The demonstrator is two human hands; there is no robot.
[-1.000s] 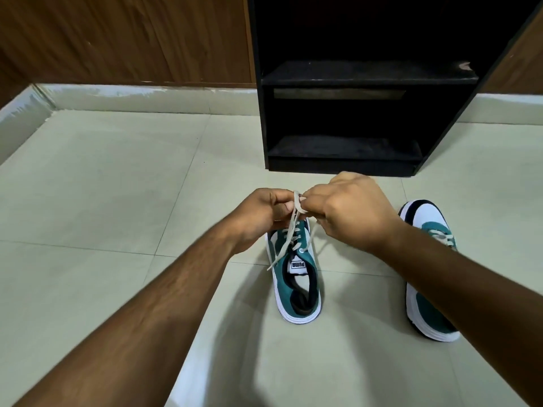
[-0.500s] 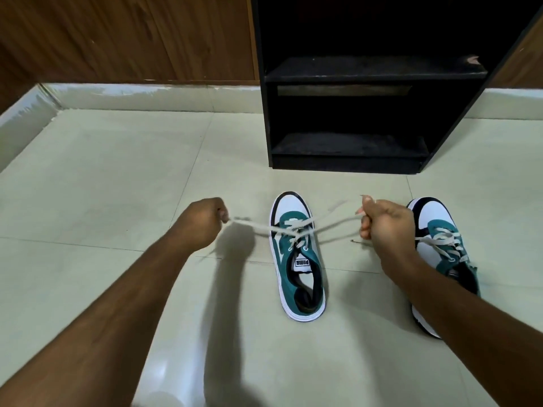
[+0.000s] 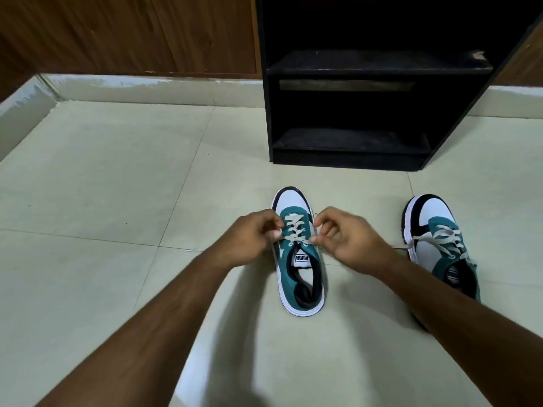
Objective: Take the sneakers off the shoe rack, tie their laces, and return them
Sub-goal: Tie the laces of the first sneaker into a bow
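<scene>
Head view: two teal, white and black sneakers stand on the pale tiled floor point(image 3: 102, 177) in front of the black shoe rack point(image 3: 349, 113), toes pointing toward the rack, neither on a shelf. The near sneaker point(image 3: 296, 259) sits centred below the rack; its tongue label reads PUMA upside down from this angle. The second sneaker point(image 3: 435, 239) lies well apart to the right, its heel partly hidden behind the right forearm, its beige laces point(image 3: 440, 236) crossed over the tongue with one loose end trailing onto the tile at its left side. Both hands work at the near sneaker's throat. Left hand point(image 3: 249, 239) rests at the shoe's left side, fingers curled, thumb and fingertip pinching the near sneaker's lace point(image 3: 295, 230) at the lower eyelets. Right hand point(image 3: 346, 239) is at the shoe's right side, thumb and index pinching the other end of the same lace just beside the tongue, remaining fingers loosely curled above. The lace run between the two pinches lies across the tongue just above the label. Slight motion blur on both hands. Brown wood panelling point(image 3: 132, 33) backs the floor to the left of the rack, a pale skirting strip at its base
</scene>
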